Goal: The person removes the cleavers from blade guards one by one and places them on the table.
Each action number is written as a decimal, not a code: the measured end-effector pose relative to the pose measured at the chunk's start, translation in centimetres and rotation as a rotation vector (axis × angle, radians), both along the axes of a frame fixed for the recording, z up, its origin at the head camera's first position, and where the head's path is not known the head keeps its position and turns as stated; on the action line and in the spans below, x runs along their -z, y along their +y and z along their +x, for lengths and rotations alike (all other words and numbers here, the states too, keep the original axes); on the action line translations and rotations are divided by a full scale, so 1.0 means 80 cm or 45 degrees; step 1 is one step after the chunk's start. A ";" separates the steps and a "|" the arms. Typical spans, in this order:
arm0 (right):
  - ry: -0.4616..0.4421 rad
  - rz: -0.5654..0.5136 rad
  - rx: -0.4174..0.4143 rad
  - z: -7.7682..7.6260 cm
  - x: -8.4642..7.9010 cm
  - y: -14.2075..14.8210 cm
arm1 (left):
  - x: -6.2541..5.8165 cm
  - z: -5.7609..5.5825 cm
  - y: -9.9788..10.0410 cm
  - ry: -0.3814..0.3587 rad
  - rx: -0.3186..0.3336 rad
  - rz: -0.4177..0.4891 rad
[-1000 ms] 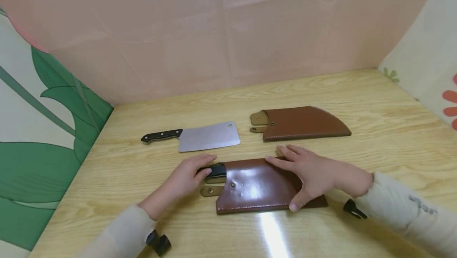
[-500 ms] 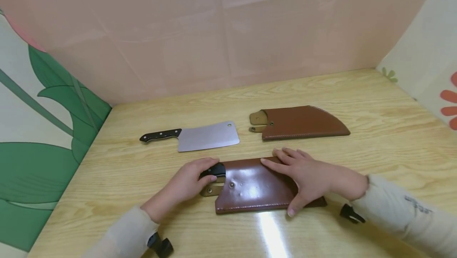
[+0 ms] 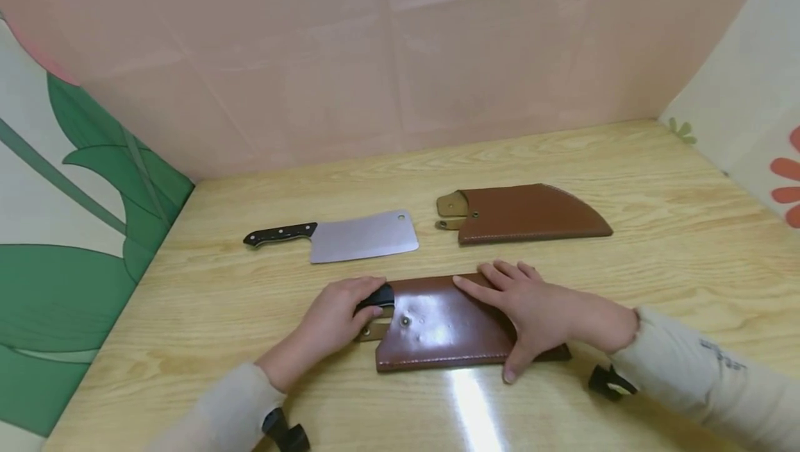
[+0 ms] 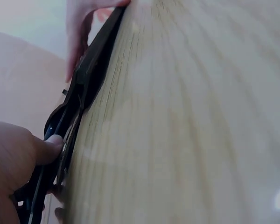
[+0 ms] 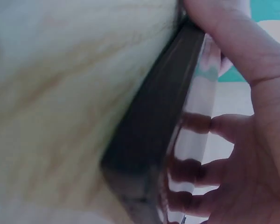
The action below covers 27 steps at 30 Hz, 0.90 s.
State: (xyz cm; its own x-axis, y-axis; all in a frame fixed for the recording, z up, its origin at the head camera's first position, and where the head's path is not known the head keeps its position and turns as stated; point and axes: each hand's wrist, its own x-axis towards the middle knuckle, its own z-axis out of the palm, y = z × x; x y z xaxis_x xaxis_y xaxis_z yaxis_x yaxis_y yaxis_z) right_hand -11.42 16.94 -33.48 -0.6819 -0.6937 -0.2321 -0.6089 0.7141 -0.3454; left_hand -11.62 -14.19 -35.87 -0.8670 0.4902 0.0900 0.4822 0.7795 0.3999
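A glossy dark brown leather knife sheath (image 3: 437,330) lies on the table in front of the person. From its left mouth a knife's black handle (image 3: 380,296) sticks out, the blade hidden inside. The left hand (image 3: 331,313) grips this handle, its thumb on the near side, as the left wrist view also shows at the thumb (image 4: 50,148). Below the handle a tan snap strap (image 3: 375,332) is partly covered. The right hand (image 3: 544,310) is spread over the sheath's right part, fingers toward the far edge and thumb at the near edge. In the right wrist view its fingertips meet the glossy face beside the dark edge (image 5: 154,107).
Farther back lies a bare cleaver (image 3: 365,238) with a black riveted handle, pointing left. To its right is another brown leather sheath (image 3: 534,214) with tan straps. A pink backdrop (image 3: 400,56) rises behind the wood-grain table (image 3: 206,285).
The left hand has shifted slightly right along the handle toward the sheath's mouth, covering more of the strap. The right hand has edged slightly left. The sheath stays nearly in place.
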 end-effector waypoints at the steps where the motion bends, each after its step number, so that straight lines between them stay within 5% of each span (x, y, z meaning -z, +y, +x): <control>1: 0.011 -0.004 -0.004 0.000 0.001 0.000 | 0.002 0.000 0.000 0.028 0.003 0.006; 9: 0.049 -0.021 -0.017 -0.001 0.004 -0.001 | 0.007 0.003 0.001 0.173 0.041 0.045; 27: 0.054 0.037 -0.014 -0.001 -0.006 -0.004 | 0.005 0.005 0.000 0.230 0.057 -0.015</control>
State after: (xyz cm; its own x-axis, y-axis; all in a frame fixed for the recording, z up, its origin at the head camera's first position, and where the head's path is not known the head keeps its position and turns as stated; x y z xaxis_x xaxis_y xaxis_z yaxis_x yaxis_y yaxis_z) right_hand -11.47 16.59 -32.97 -0.6837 -0.6948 -0.2233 -0.6304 0.7164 -0.2989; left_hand -11.25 -14.20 -36.26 -0.8147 0.5298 0.2359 0.5794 0.7600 0.2945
